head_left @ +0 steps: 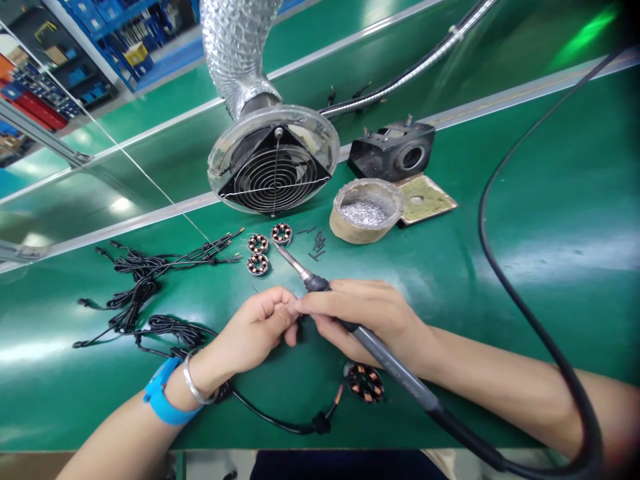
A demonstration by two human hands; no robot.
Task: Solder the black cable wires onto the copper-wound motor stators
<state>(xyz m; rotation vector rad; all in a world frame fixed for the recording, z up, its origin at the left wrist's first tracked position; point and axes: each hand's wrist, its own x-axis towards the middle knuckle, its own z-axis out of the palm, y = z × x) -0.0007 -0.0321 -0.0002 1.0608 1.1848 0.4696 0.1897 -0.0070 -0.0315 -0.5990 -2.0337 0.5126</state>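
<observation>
My right hand (373,317) is wrapped round a soldering iron (390,363), whose metal tip points up and left towards three small ring-shaped motor stators (258,265) with copper windings. My left hand (263,327) is pinched closed, its fingertips meeting those of my right hand. Whatever it holds is too small and hidden to make out. Nearer me lies another stator (365,383), with coloured wires running to a black cable (273,421). That cable passes beneath my left wrist. Several short black tube pieces (319,243) lie beyond my hands.
Bundled black cables (143,267) lie at the left. A fume extractor fan (274,177) hangs over the bench's back. A round tub (345,223) of silvery bits, a flat sponge tray (427,200) and a black iron holder (395,153) stand behind. The iron's cord (487,233) loops round the right.
</observation>
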